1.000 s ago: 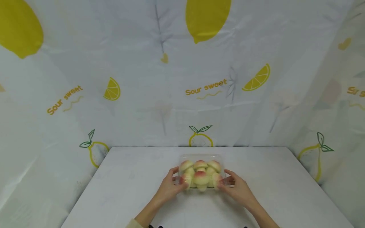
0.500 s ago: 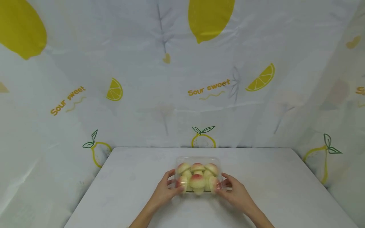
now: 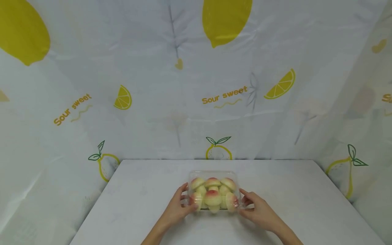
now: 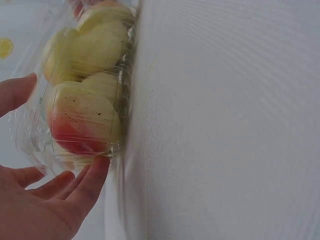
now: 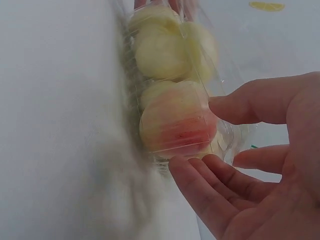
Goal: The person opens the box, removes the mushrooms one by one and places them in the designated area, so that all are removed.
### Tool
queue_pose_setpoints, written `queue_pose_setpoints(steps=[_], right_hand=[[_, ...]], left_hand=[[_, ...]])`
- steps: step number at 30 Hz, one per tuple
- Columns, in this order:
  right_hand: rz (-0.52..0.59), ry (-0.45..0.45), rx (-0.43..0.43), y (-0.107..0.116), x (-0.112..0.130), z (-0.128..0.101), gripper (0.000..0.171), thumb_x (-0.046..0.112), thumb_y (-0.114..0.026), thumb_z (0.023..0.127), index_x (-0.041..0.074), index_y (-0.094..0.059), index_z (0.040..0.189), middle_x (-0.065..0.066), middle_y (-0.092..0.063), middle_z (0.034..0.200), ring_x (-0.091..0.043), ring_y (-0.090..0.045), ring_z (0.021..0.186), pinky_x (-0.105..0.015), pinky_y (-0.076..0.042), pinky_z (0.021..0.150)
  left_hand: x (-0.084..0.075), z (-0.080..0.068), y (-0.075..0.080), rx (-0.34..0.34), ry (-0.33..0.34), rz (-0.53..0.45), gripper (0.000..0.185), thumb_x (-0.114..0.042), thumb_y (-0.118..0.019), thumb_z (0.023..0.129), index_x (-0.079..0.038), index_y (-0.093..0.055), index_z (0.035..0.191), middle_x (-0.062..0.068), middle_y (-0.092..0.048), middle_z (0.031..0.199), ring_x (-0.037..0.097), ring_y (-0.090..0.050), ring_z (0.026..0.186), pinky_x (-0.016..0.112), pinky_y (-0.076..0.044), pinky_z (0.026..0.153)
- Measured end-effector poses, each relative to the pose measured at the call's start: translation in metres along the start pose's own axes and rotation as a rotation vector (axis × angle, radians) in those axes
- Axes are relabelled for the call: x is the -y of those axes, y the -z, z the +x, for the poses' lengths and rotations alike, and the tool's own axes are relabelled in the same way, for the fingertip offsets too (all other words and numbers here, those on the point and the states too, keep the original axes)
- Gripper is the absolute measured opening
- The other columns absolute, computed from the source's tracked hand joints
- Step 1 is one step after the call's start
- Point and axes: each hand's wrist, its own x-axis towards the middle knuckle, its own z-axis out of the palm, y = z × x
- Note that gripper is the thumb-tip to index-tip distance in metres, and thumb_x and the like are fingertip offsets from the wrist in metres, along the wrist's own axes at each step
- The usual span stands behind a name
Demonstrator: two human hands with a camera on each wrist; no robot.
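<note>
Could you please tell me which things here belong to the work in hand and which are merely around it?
In hand:
- clear plastic clamshell box of pale, red-blushed peaches
- left hand at its left end
- right hand at its right end

Merely around:
- white table
- lemon-printed white backdrop cloth

The head view looks forward and down over the counter [image 3: 137,204] from some way back. Each wrist view sits close at counter level, and all three share the clear box of peaches [image 3: 213,194] [image 4: 85,95] [image 5: 172,100].
</note>
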Motion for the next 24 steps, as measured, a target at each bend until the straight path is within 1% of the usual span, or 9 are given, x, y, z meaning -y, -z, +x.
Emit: queue_pose_setpoints(steps=[4, 8, 11, 15, 19, 22, 24], right_hand=[[0.001, -0.014, 0.017, 0.003, -0.003, -0.002, 0.076, 0.005, -0.079, 0.084, -0.014, -0.041, 0.147, -0.007, -0.055, 0.104, -0.015, -0.057, 0.095, -0.024, -0.057, 0.078], [0.032, -0.042, 0.050, 0.005, -0.006, -0.003, 0.075, 0.007, -0.076, 0.088, -0.012, -0.037, 0.149, -0.007, -0.054, 0.101, -0.009, -0.054, 0.089, -0.024, -0.055, 0.073], [0.084, -0.039, 0.085, 0.007, -0.009, -0.004, 0.075, 0.004, -0.072, 0.089, -0.014, -0.033, 0.151, -0.008, -0.053, 0.098, -0.008, -0.053, 0.086, -0.024, -0.053, 0.070], [0.171, -0.024, 0.119, 0.008, -0.013, -0.003, 0.074, -0.001, -0.065, 0.089, -0.016, -0.027, 0.151, -0.007, -0.052, 0.094, -0.011, -0.055, 0.082, -0.028, -0.057, 0.070], [0.280, -0.078, 0.118, 0.006, -0.015, -0.001, 0.074, -0.004, -0.060, 0.090, -0.016, -0.023, 0.152, -0.006, -0.050, 0.089, -0.017, -0.062, 0.077, -0.035, -0.060, 0.070], [0.368, -0.146, 0.089, 0.003, -0.012, 0.001, 0.074, -0.006, -0.056, 0.089, -0.015, -0.021, 0.153, -0.006, -0.049, 0.087, -0.020, -0.061, 0.073, -0.038, -0.061, 0.069], [0.407, -0.186, 0.058, 0.000, -0.009, 0.002, 0.074, -0.007, -0.054, 0.087, -0.015, -0.021, 0.154, -0.006, -0.048, 0.085, -0.020, -0.059, 0.071, -0.039, -0.061, 0.068]], left_hand=[[-0.003, 0.000, 0.000, 0.032, -0.007, 0.014, 0.092, -0.027, -0.082, 0.087, 0.001, -0.029, 0.156, 0.025, -0.037, 0.153, 0.041, -0.051, 0.127, 0.032, -0.052, 0.088], [-0.004, 0.001, -0.001, 0.046, 0.006, 0.016, 0.092, -0.028, -0.081, 0.087, -0.001, -0.028, 0.157, 0.024, -0.035, 0.156, 0.040, -0.050, 0.129, 0.037, -0.051, 0.091], [-0.003, 0.002, -0.002, 0.050, 0.012, 0.016, 0.092, -0.029, -0.081, 0.088, -0.001, -0.027, 0.158, 0.023, -0.035, 0.156, 0.040, -0.049, 0.130, 0.040, -0.050, 0.093], [-0.001, 0.004, -0.003, 0.054, 0.002, 0.013, 0.092, -0.029, -0.081, 0.088, 0.000, -0.028, 0.157, 0.024, -0.035, 0.157, 0.042, -0.048, 0.130, 0.042, -0.050, 0.093], [0.000, 0.005, -0.004, 0.061, -0.008, 0.004, 0.090, -0.029, -0.080, 0.089, -0.001, -0.028, 0.157, 0.023, -0.034, 0.157, 0.043, -0.047, 0.130, 0.045, -0.049, 0.095], [0.001, 0.006, -0.004, 0.061, -0.006, -0.006, 0.090, -0.029, -0.080, 0.089, -0.001, -0.028, 0.157, 0.022, -0.033, 0.158, 0.042, -0.047, 0.131, 0.046, -0.049, 0.096], [0.001, 0.006, -0.005, 0.061, 0.001, -0.014, 0.090, -0.029, -0.080, 0.089, -0.001, -0.028, 0.157, 0.021, -0.033, 0.158, 0.042, -0.046, 0.131, 0.047, -0.048, 0.096]])
